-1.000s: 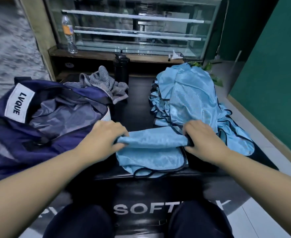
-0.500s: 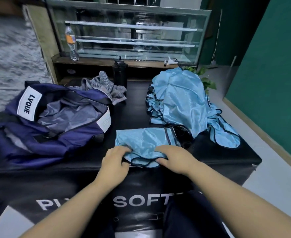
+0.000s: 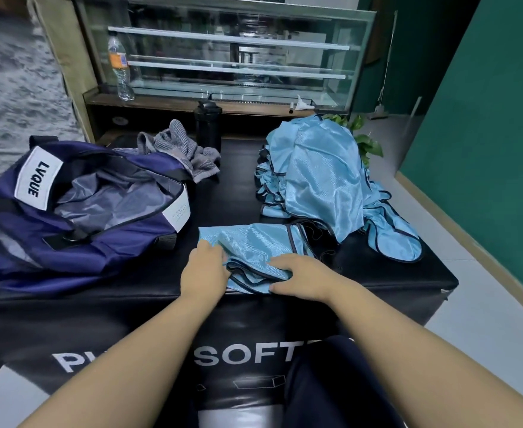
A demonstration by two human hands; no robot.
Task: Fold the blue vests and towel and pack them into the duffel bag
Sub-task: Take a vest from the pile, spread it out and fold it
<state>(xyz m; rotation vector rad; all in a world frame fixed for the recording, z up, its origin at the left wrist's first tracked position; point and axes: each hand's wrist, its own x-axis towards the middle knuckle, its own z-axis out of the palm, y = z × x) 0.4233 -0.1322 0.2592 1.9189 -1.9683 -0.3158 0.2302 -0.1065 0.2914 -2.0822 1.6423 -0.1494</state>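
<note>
Behind everything stands a long glass display case (image 3: 223,54) on a wooden shelf, with a green wall (image 3: 485,118) on the right side. Closer to the person is a big black padded box (image 3: 377,267), and white letters are printed on its front face. On the left part of its top lies the navy duffel bag (image 3: 78,223), open, so the grey lining inside is visible, and a white label reading LVQUE is on its upper edge. On the right part is a loose pile of blue vests (image 3: 322,180), well apart from the bag. Between the bag and the pile, near the front edge, lies one partly folded vest (image 3: 254,242). A crumpled grey towel (image 3: 183,149) lies just behind the bag, beside a black bottle (image 3: 207,125). A clear plastic bottle (image 3: 119,69) stands on the shelf. The left hand (image 3: 204,270) grips the left side of the folded vest with curled fingers. The right hand (image 3: 300,276) rests on the near right part of it, the fingers bent and pressing on the cloth, the thumb at its front edge.
</note>
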